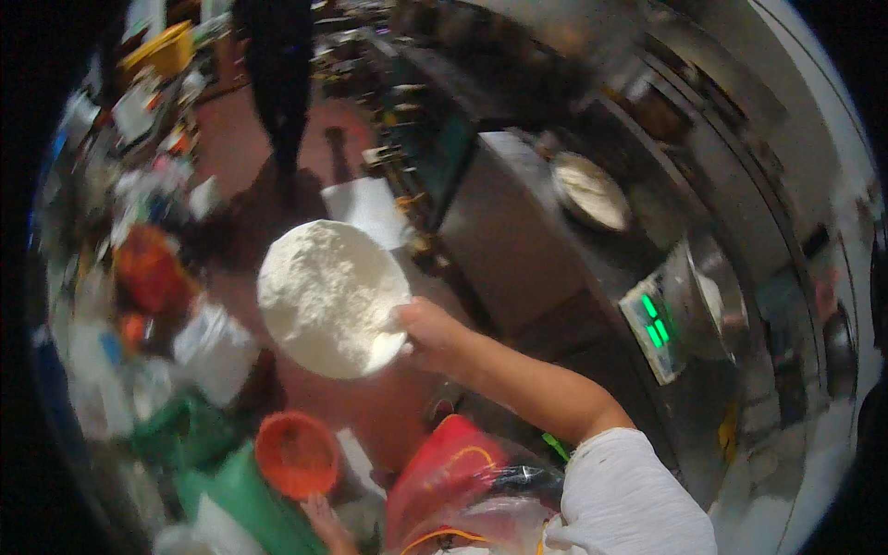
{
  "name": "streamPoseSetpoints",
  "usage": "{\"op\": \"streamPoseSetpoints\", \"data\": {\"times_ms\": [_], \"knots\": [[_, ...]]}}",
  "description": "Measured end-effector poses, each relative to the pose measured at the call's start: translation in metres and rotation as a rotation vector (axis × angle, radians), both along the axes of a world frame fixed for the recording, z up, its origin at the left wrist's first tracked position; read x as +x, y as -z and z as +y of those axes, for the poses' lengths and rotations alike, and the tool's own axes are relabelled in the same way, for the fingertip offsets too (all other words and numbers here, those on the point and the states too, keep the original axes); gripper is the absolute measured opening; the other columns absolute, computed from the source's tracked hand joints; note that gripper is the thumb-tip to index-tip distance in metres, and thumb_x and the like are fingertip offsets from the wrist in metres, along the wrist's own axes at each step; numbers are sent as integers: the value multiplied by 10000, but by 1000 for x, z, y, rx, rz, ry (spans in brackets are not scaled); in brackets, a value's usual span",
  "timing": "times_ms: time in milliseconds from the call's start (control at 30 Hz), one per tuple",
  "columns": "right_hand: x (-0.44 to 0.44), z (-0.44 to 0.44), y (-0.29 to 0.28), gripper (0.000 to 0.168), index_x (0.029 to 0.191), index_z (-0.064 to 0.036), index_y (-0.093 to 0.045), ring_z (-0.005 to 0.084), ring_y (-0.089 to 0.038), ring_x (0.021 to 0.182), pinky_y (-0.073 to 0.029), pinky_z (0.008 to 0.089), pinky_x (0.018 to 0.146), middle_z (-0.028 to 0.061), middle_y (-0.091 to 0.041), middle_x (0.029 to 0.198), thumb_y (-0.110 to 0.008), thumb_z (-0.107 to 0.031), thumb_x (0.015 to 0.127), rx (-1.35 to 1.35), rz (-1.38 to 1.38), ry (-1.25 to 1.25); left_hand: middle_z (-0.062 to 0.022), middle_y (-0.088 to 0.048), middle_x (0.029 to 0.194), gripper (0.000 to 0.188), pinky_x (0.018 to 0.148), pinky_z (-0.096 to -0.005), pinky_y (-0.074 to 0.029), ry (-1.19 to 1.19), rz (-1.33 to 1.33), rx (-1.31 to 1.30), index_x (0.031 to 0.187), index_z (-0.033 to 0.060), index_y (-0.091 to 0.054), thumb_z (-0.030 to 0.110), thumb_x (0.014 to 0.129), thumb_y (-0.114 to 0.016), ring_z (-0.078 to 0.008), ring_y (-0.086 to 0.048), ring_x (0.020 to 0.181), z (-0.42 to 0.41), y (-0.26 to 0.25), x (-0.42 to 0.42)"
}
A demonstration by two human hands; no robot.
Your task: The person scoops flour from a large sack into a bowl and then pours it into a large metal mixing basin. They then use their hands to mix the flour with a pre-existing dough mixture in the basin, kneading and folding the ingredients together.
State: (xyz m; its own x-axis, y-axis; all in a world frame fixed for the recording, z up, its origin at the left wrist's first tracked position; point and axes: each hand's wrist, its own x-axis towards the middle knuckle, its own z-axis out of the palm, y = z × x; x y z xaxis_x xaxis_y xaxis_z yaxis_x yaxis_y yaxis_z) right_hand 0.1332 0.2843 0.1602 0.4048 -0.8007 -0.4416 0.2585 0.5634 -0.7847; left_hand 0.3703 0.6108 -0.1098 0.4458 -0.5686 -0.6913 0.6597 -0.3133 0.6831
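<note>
My right hand (433, 336) grips the rim of a white bowl (288, 340), thumb at the edge. The bowl is tilted towards me and holds a heap of white flour-like powder (322, 281). It hangs over the reddish floor. Low in the view, my left hand (325, 517) is at the near rim of an orange plastic bowl or tub (298, 454). Blur hides whether its fingers grip that rim or only touch it. Beside the orange tub lies a green bag (239, 492). A red apron (444, 472) covers my front.
On the dark counter at right, a metal bowl (725, 305) sits on a digital scale (649, 326) with a lit green display. Farther back is a round container of pale contents (590, 191). Bags (215, 347) crowd the left side. A person's dark-clad legs (281, 83) stand ahead.
</note>
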Motion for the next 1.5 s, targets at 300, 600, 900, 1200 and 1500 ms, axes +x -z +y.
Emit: {"op": "streamPoseSetpoints", "data": {"times_ms": [300, 600, 900, 1200, 1500], "knots": [[-306, -47, -41, 267, 1007, 54, -471, 145, -537, 561, -410, 213, 435, 104, -568, 792, -413, -94, 791, -54, -141, 823, -68, -478, 1114, 565, 847, -267, -327, 447, -115, -38, 1212, 98, -421, 517, 836, -373, -168, -444, 1006, -233, -56, -114], [-550, -83, 3, 239, 1004, -76, -460, 166, -521, 646, -398, 234, 413, 65, -528, 868, -468, -67, 765, -64, -221, 1515, -115, -452, 1190, 529, 978, -328, -234, 1003, -93, -299, 1203, 24, -415, 432, 869, -372, -222, -371, 1147, -428, -123, -335], [-637, -166, 30, 234, 974, -64, -486, 170, -529, 657, -448, 232, 486, 70, -542, 848, -503, -45, 741, -219, -444, 1847, -89, -535, 989, 367, 718, -343, -441, 1167, -66, -184, 1088, 34, -499, 269, 806, -523, -183, -519, 886, -538, -181, -497], [-707, -207, 71, 207, 1014, -41, -469, 176, -570, 769, -493, 245, 541, 88, -560, 929, -445, -88, 814, -300, -188, 1896, -62, -511, 654, 284, 551, -311, -462, 1239, 147, -331, 818, 18, -473, 300, 852, -469, -174, -530, 566, -657, -172, -618], [-786, -203, 142, 269, 1054, 1, -452, 190, -528, 875, -432, 283, 715, 121, -534, 990, -452, -5, 785, -582, 834, 1462, -65, -534, 702, 144, 484, -280, -427, 1386, -386, -683, 813, 4, -515, 138, 798, -463, -148, -511, 580, -689, -141, -621]]}}
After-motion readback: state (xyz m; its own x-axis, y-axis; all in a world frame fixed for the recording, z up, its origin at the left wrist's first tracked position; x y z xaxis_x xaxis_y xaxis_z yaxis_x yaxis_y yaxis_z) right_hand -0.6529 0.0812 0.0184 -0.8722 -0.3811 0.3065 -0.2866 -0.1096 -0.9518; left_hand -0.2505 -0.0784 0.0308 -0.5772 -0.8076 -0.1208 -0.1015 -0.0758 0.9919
